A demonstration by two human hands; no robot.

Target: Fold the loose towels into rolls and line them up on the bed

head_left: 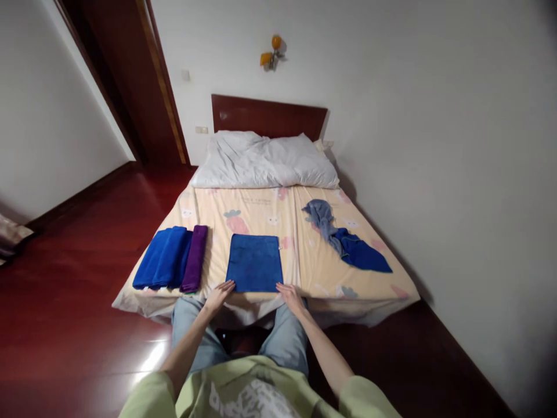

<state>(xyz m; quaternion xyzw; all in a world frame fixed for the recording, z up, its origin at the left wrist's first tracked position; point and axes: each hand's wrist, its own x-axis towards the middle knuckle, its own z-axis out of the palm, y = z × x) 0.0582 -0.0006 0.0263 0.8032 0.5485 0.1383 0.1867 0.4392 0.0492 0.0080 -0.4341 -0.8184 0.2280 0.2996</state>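
Note:
A blue towel (255, 263) lies spread flat as a near square on the bed, at the front edge. My left hand (220, 294) rests at its near left corner, fingers stretched out over the edge. At the near right corner, my right hand (290, 295) touches the cloth with its fingers extended too. To the left are folded blue towels (163, 257) set side by side, with a folded purple towel (194, 258) along their right. On the right lie a crumpled grey towel (321, 217) and a crumpled blue towel (363, 252), touching each other.
The bed (243, 203) has a pale yellow printed sheet. A white quilt (265, 162) is bunched against the dark wooden headboard (267, 115). A wall lamp (272, 55) hangs above it. A wall runs along the right; dark red floor (82, 255) stretches to the left.

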